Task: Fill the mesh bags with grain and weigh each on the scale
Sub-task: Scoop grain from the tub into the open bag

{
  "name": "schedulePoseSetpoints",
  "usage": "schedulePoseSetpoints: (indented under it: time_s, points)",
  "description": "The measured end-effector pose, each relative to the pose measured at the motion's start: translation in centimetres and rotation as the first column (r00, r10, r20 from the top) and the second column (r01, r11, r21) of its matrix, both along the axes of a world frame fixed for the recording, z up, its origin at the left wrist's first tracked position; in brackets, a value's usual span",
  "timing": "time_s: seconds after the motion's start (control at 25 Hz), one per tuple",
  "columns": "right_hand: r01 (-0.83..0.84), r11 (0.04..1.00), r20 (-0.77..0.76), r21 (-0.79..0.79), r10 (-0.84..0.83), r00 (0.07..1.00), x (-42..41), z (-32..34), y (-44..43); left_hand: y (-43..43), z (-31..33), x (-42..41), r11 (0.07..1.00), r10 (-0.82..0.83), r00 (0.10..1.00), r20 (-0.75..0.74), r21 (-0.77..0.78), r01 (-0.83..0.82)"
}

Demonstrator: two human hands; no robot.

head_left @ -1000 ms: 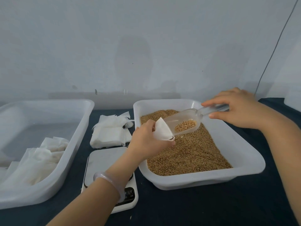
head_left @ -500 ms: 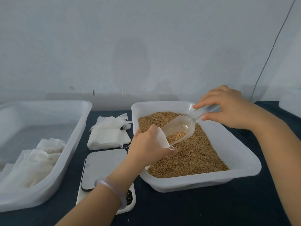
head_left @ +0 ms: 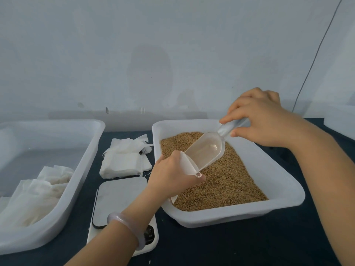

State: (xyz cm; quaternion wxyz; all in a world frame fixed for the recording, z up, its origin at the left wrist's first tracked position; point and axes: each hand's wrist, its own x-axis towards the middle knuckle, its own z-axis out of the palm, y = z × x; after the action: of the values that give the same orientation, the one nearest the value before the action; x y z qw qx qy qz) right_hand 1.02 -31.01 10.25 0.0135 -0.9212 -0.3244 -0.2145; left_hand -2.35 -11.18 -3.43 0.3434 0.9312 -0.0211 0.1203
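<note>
A plain pale wall point(head_left: 172, 54) stands behind a table point(head_left: 249, 246) covered in dark cloth. On the table a white tray point(head_left: 230, 215) holds a bed of brown grain point(head_left: 230, 181).

The left hand point(head_left: 172, 175) is over the near left part of the tray. Its fingers and thumb are curled round a small white mesh bag point(head_left: 189, 165) and hold its mouth open toward the far right. The right hand point(head_left: 263, 121) is closed on the handle of a clear plastic scoop point(head_left: 205, 150). The scoop tilts down, with its lip in the bag's mouth.

The step in hand is filling. The scoop's bowl looks empty, so this pour seems finished. Most of the bag is hidden behind the hand, and I cannot tell how full it is.

The next move is probably to draw the scoop back while keeping the mouth up so nothing spills. After that comes either another scoop or a short carry to the scale point(head_left: 121, 194). The scale sits bare just left of the tray, under the left forearm.

The bag is thin, limp white cloth with a small loop at its rim. A stack of empty bags point(head_left: 123, 162) lies behind the scale. A tub point(head_left: 84, 166) at the left holds more white bags point(head_left: 38, 192).
</note>
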Motion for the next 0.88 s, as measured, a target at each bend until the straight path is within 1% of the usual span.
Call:
schedulePoseSetpoints:
  time_s: [0.2, 0.32, 0.4, 0.44, 0.56, 0.64, 0.72, 0.8, 0.88]
  points:
    - [-0.029, 0.999, 0.044, 0.023, 0.028, 0.999, -0.3, -0.4, 0.0, 0.2, -0.3, 0.1, 0.998, 0.005, 1.0, -0.03, -0.069, -0.007]
    - [-0.05, 0.999, 0.048, -0.004, 0.05, 0.998, -0.2, -0.6, 0.2, 0.3, -0.4, 0.2, 0.999, 0.005, 0.999, -0.044, -0.052, -0.007]
    - [-0.053, 0.998, 0.041, 0.04, 0.051, 0.998, 0.0, -0.5, -0.1, 0.3, -0.3, 0.2, 0.997, 0.014, 0.999, -0.051, -0.076, -0.018]
    - [-0.046, 0.997, 0.026, 0.058, 0.045, 0.999, 0.1, -0.6, -0.3, 0.3, -0.4, 0.2, 0.997, 0.02, 0.998, -0.053, -0.069, -0.024]
    - [-0.017, 0.999, -0.026, 0.042, 0.018, 1.0, 0.5, -1.4, -0.7, 0.1, -0.3, 0.0, 0.999, 0.029, 0.999, -0.037, 0.029, -0.028]
    - [-0.002, 0.998, -0.039, 0.057, 0.005, 0.999, 0.6, -2.2, -0.9, 0.3, -0.3, 0.0, 0.999, 0.034, 0.999, -0.024, 0.002, -0.034]
    - [-0.003, 0.998, -0.041, 0.06, 0.005, 0.999, 0.8, -3.0, -1.1, 0.3, -0.4, 0.0, 1.0, 0.025, 1.0, -0.016, 0.01, -0.025]
    - [0.0, 0.995, -0.034, 0.104, 0.004, 0.999, 0.9, -3.7, -1.1, 0.2, -0.5, 0.0, 1.0, 0.022, 1.0, -0.019, 0.021, -0.022]
    - [0.001, 0.985, -0.07, 0.174, 0.011, 0.997, 1.2, -4.6, -0.9, 0.3, -0.6, 0.2, 0.999, 0.04, 0.999, -0.028, -0.017, -0.04]
